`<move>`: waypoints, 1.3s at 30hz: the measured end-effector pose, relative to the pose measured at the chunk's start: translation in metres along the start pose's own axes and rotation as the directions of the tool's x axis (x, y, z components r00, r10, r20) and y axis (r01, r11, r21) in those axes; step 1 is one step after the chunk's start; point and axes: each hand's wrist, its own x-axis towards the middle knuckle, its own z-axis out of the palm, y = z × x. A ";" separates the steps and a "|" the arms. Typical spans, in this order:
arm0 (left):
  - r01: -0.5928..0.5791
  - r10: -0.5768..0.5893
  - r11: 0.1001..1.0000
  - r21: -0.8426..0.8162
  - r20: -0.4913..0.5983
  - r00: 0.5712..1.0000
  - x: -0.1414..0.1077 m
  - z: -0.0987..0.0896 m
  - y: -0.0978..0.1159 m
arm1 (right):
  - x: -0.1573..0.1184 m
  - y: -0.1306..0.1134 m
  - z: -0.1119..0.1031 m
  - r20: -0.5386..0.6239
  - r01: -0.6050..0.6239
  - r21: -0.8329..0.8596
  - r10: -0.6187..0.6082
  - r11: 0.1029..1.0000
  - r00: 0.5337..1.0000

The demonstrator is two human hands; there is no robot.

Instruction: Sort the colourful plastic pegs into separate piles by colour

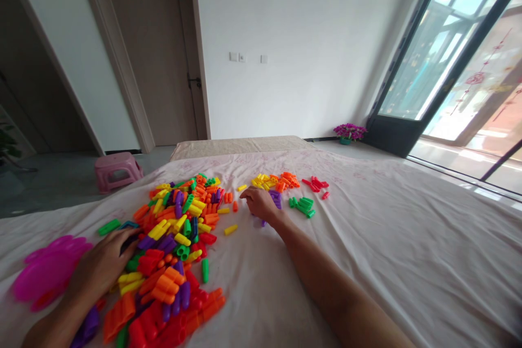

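Observation:
A large mixed pile of plastic pieces (175, 228) in red, orange, yellow, green and purple lies on the cloth, left of centre. My left hand (110, 255) rests at the pile's left edge, its fingertips hidden among the pieces. Over the cloth, right of the pile, is my right hand (259, 201), fingers bent and pointing left; whether it holds anything cannot be made out. Beside and behind it are small single-colour groups: purple pieces (277, 199), yellow pieces (263, 181), orange pieces (289, 180), green pieces (302, 205) and red pieces (315, 184).
A pink plastic dish (49, 269) sits at the left on the cloth-covered surface (387, 239). Loose yellow pieces (230, 229) lie between the pile and my right hand. Beyond the left edge stands a pink stool (118, 172); purple flowers (349, 132) are on the floor behind.

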 end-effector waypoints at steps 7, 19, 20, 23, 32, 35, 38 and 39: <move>0.007 -0.007 1.000 -0.006 -0.006 1.000 0.000 -0.001 0.001 | -0.001 0.002 0.004 0.117 0.021 -0.036 -0.017 0.999 0.993; -0.003 0.003 1.000 0.010 -0.022 1.000 -0.001 0.000 0.000 | -0.002 -0.001 0.005 0.156 0.005 -0.089 0.009 0.996 0.988; -0.002 0.002 1.000 0.011 -0.020 1.000 0.000 0.000 0.000 | -0.002 -0.001 0.005 0.158 0.008 -0.088 0.007 0.996 0.987; -0.002 0.002 1.000 0.013 -0.021 1.000 0.000 0.000 0.000 | -0.002 0.000 0.004 0.167 0.011 -0.089 0.004 0.996 0.986; -0.003 0.004 1.000 0.024 -0.033 0.999 0.001 0.002 -0.002 | -0.002 -0.001 0.005 0.164 0.009 -0.104 0.008 0.995 0.986; -0.002 0.003 1.000 0.029 -0.026 1.000 0.001 0.003 -0.004 | -0.003 -0.004 0.003 0.168 0.034 -0.099 -0.017 0.994 0.986; -0.001 0.001 1.000 0.023 -0.017 1.000 0.001 0.003 -0.003 | -0.004 -0.008 0.001 0.176 0.064 -0.103 -0.045 0.993 0.983; 0.000 0.001 1.000 0.020 -0.015 1.000 0.001 0.003 -0.003 | -0.005 -0.010 0.001 0.179 0.067 -0.107 -0.048 0.992 0.983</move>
